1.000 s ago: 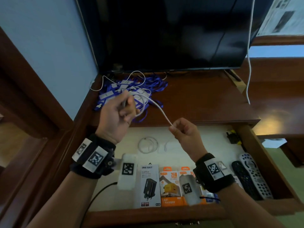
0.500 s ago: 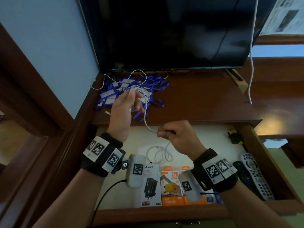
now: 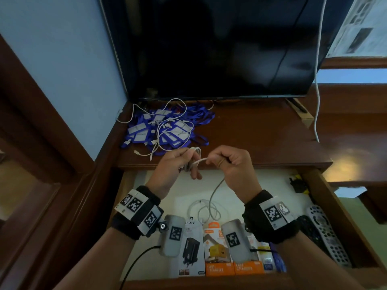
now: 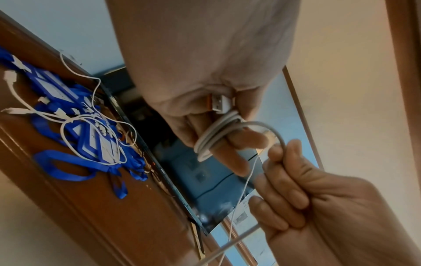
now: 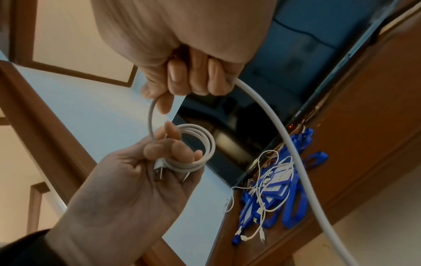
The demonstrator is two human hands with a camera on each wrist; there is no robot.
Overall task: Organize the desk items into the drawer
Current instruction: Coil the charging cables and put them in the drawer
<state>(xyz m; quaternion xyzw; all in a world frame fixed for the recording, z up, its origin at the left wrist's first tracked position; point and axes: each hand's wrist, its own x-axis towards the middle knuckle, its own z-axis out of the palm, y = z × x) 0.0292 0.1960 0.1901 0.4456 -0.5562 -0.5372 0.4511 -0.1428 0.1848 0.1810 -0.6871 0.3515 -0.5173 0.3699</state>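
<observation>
White cable (image 3: 193, 159): light, limp, smooth jacket, so it holds no shape unless pinned and the coil will likely spring loose if let go. Best hold looks like pinching across the wound turns, not the plug. Coil (image 5: 196, 145) sits around the left hand (image 3: 178, 164) fingers (image 4: 230, 149), USB plug (image 4: 218, 103) tucked at the palm. Right hand (image 3: 229, 164) is fisted round the free run. The short span between the hands runs roughly parallel to the worktop (image 3: 261, 143) front edge; the tail (image 3: 213, 193) drops into the open drawer (image 3: 339, 206), onto a loose loop near the charger boxes (image 3: 217, 262). Lanyard pile (image 3: 167, 130) sits at the worktop's back-left corner.
</observation>
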